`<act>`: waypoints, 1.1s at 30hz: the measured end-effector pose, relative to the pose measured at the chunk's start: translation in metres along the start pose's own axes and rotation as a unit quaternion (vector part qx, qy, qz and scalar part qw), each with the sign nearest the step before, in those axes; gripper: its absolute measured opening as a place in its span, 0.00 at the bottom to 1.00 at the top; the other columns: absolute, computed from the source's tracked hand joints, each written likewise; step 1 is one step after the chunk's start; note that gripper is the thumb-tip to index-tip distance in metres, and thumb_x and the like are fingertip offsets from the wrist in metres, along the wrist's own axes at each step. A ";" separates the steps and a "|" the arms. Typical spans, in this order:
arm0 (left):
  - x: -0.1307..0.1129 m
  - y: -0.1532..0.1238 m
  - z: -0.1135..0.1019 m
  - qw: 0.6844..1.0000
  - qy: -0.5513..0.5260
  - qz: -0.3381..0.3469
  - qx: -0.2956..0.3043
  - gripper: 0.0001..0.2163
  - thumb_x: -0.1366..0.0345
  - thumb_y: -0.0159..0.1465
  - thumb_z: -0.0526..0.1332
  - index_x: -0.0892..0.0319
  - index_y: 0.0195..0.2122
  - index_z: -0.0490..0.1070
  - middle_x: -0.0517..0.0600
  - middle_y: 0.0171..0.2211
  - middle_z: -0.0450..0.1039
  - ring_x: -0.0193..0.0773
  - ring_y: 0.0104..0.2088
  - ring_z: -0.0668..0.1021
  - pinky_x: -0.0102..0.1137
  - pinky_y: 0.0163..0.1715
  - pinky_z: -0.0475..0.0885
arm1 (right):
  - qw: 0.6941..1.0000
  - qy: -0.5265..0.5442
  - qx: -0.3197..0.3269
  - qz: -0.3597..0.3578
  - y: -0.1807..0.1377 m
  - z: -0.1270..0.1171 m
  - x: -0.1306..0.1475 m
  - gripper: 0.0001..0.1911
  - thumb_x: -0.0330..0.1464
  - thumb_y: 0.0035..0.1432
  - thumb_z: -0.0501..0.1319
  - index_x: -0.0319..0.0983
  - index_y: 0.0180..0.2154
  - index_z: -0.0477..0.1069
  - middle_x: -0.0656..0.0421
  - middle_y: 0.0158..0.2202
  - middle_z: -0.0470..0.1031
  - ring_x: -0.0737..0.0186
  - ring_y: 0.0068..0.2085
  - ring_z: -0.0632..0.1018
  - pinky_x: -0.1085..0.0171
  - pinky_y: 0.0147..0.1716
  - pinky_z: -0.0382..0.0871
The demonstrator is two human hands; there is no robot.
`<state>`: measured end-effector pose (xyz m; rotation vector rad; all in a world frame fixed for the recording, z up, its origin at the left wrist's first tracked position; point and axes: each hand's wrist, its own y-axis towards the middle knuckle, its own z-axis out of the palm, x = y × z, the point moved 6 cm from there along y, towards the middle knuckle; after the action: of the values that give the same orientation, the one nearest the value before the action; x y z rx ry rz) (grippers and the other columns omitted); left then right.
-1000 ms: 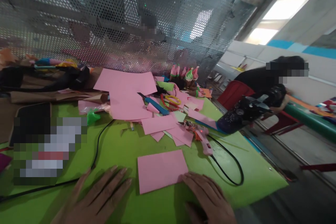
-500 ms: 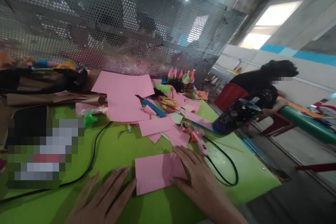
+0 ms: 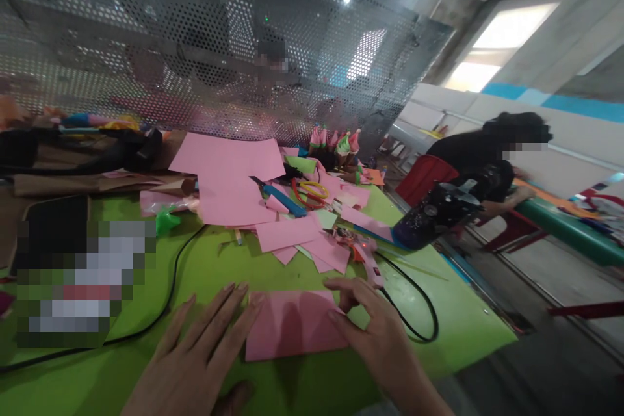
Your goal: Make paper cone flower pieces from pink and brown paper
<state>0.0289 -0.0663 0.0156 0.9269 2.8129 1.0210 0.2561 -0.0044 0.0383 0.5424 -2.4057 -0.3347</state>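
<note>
A pink paper rectangle (image 3: 292, 328) lies flat on the green table (image 3: 219, 266) just in front of me. My left hand (image 3: 195, 357) lies flat with fingers stretched out, its fingertips touching the sheet's left edge. My right hand (image 3: 375, 331) sits at the sheet's right end, with thumb and fingers curled on its far right corner. Whether that corner is lifted I cannot tell.
A pink glue gun (image 3: 370, 260) with a black cable (image 3: 419, 312) lies right of the sheet. Pink paper scraps (image 3: 287, 234), large pink sheets (image 3: 229, 162), blue scissors (image 3: 283, 198) and paper cones (image 3: 341, 140) crowd the middle. Another person (image 3: 487, 149) sits at the right. A perforated metal screen (image 3: 219, 45) stands behind.
My left hand slid forward onto the sheet's left edge. My right hand moved from the near right corner up to the far right corner and curled its fingers there.
</note>
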 end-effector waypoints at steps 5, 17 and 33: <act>-0.001 0.009 -0.011 0.996 0.005 -0.093 -0.002 0.24 0.65 0.65 0.53 0.55 0.64 0.58 0.53 0.60 0.68 0.48 0.49 0.75 0.40 0.45 0.64 | 0.985 0.035 -0.115 -0.120 -0.011 -0.016 0.045 0.10 0.21 0.57 0.61 0.41 0.36 0.72 0.60 0.29 0.71 0.64 0.31 0.74 0.67 0.29 0.69; -0.003 -0.014 0.001 0.990 -0.113 -0.068 0.045 0.18 0.74 0.62 0.54 0.49 0.48 0.72 0.46 0.47 0.78 0.40 0.44 0.79 0.35 0.42 0.72 | 0.950 -0.001 -0.074 -0.304 -0.046 0.030 0.071 0.14 0.20 0.54 0.61 0.37 0.42 0.74 0.56 0.32 0.76 0.62 0.32 0.76 0.61 0.32 0.70; 0.008 -0.035 -0.006 0.990 -0.107 -0.064 0.072 0.18 0.75 0.60 0.54 0.52 0.48 0.72 0.46 0.50 0.78 0.40 0.45 0.80 0.36 0.43 0.73 | 0.971 -0.094 0.087 -0.202 -0.038 0.023 0.032 0.28 0.20 0.51 0.55 0.43 0.53 0.71 0.55 0.54 0.76 0.54 0.55 0.74 0.50 0.55 0.66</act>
<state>0.0024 -0.0873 0.0012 0.8004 2.7507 0.6688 0.2303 -0.0502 0.0243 1.1326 -2.5080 -0.3630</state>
